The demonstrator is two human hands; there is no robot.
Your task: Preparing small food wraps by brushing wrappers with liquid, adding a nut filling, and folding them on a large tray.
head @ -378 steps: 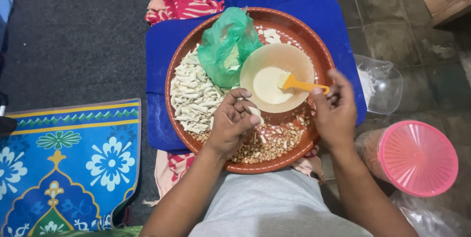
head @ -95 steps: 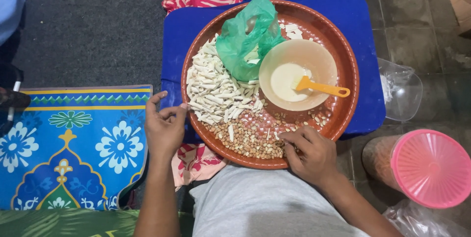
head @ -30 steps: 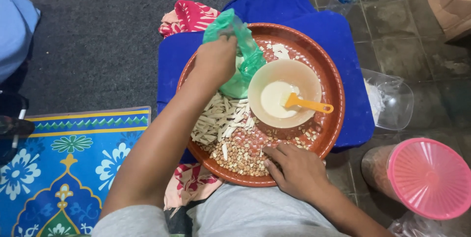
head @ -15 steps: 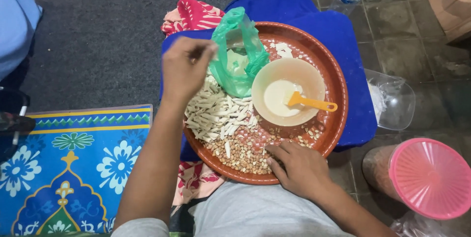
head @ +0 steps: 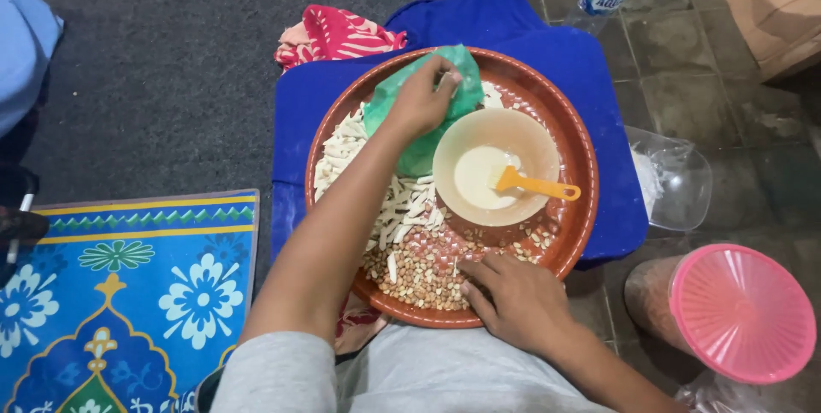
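**Left hand's in the green bag, right hand's parked on the peanuts**

Biggest thing first: you've got a blue cloth (head: 590, 79) spread over the dark carpet and tiles, with a round brown tray (head: 575, 135) sitting on top of it. To your left lies a blue floral mat (head: 128, 293); to your right stands a jar with a pink lid (head: 742, 312), well apart from the tray.

On the tray, pale peeled strips (head: 410, 208) are heaped on the left side and a spread of peanuts (head: 428, 272) fills the near edge. A beige bowl (head: 534, 135) holding a whitish paste sits right of centre, with an orange spoon (head: 534, 185) resting in it, handle pointing right.

At the far side of the tray there's a green plastic bag (head: 415, 152), just beside the bowl. Your left hand (head: 423, 97) reaches across and is closed around the top of that bag, fingers pinching the plastic.

Your right hand (head: 517, 297) rests at the near rim, fingertips touching the peanuts. Can't tell if it's actually gripping any.
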